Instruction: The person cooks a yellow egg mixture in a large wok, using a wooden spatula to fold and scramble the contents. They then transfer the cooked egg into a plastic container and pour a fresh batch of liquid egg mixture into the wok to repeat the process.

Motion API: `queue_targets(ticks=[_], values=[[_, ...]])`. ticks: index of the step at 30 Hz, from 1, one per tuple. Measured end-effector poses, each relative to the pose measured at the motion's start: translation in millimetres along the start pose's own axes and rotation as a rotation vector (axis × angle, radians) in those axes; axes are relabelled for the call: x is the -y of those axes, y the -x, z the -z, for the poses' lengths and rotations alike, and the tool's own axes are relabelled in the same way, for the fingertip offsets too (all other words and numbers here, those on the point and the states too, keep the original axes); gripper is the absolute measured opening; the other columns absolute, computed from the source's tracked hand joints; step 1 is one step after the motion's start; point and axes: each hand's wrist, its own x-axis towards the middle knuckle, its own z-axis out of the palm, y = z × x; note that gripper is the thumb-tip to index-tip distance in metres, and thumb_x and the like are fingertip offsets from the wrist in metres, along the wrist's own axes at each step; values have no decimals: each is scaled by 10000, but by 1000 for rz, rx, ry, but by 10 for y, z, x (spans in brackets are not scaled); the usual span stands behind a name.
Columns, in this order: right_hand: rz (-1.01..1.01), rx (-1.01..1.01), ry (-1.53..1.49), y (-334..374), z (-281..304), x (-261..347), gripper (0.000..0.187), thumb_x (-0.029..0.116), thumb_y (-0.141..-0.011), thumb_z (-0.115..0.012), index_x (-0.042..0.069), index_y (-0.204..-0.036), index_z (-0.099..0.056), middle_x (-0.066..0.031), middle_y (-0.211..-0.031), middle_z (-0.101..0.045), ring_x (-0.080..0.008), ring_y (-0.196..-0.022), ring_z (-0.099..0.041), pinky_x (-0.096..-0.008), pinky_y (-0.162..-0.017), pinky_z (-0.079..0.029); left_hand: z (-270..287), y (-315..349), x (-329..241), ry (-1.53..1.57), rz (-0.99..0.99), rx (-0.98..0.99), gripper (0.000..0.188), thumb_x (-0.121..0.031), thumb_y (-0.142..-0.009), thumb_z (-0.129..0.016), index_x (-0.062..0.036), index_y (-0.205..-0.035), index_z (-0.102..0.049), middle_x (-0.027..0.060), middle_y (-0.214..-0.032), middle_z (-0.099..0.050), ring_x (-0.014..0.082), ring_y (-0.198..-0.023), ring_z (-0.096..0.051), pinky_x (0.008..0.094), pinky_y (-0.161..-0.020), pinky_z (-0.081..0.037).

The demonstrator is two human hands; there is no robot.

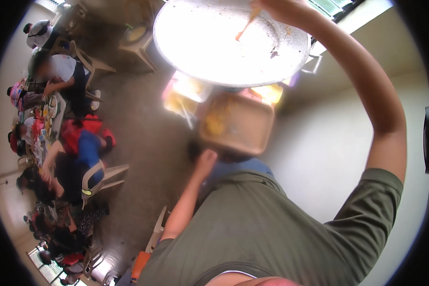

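Observation:
My right hand [275,8] is closed round the handle of a long, brownish stirring spoon [248,26] at the top of the view. Its end reaches down into a large, round metal pot [176,64], which is bright with glare and has brown residue along its inner right side. Below the pot is a tan rectangular tray [255,126] with yellow food [215,123] in its left part. My left hand [207,159] is at the tray's near left corner with its fingers curled. Blur hides whether it grips the tray or something else.
Clear bags or tubs [183,95] with yellowish contents stand under the pot's rim. A wall [314,167] runs along my right. To the left, several people sit on plastic chairs [100,178] round a long table [57,114] with food. A stool [136,45] stands left of the pot.

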Motion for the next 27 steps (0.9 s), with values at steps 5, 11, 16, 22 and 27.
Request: queue_targets(ticks=[5,11,16,22,27], values=[[-118,-55,-162,881,164,-281,208,285,-958,-712,338,-1154,-756,61,-1526,-584,-103,-1430,-449,-435,-1160,-250,322,-56,199,-91,-30,-33,173,-210,-1020,-638,-40,-995,-656,6,-802,-614,95,-752,-576,282,-701,-475],[-380,-390,-690,2698,-165,-362,349,136,-1099,-522,211,-1415,-651,-71,-1373,-680,-237,-1282,-637,-417,-1067,-550,872,-558,250,-255,-50,-38,315,-301,-945,-759,-28,-824,-655,63,-749,-665,133,-700,-593,341,-664,-491],[-1083,-103,-1639,3366,235,1768,301,283,-1109,-545,44,-1203,-702,-68,-1148,-687,-160,-1098,-610,-330,-1013,-461,1564,-1073,556,-253,101,7,423,-397,-950,-762,-61,-735,-621,45,-684,-626,109,-581,-536,331,-545,-434],[-1255,424,-1789,2455,-1151,4582,352,364,-1069,-566,51,-1197,-662,-132,-969,-711,-221,-924,-671,-369,-833,-522,2066,-1624,937,-61,279,41,265,-326,-988,-711,-89,-899,-633,20,-714,-600,112,-578,-539,284,-529,-447],[-1364,291,-1441,1810,-1449,5582,301,329,-1048,-583,91,-1209,-673,-173,-1126,-658,-361,-1004,-681,-450,-895,-536,2342,-1841,992,-86,258,128,225,-311,-986,-702,-98,-975,-631,25,-777,-617,112,-594,-554,290,-501,-436]])
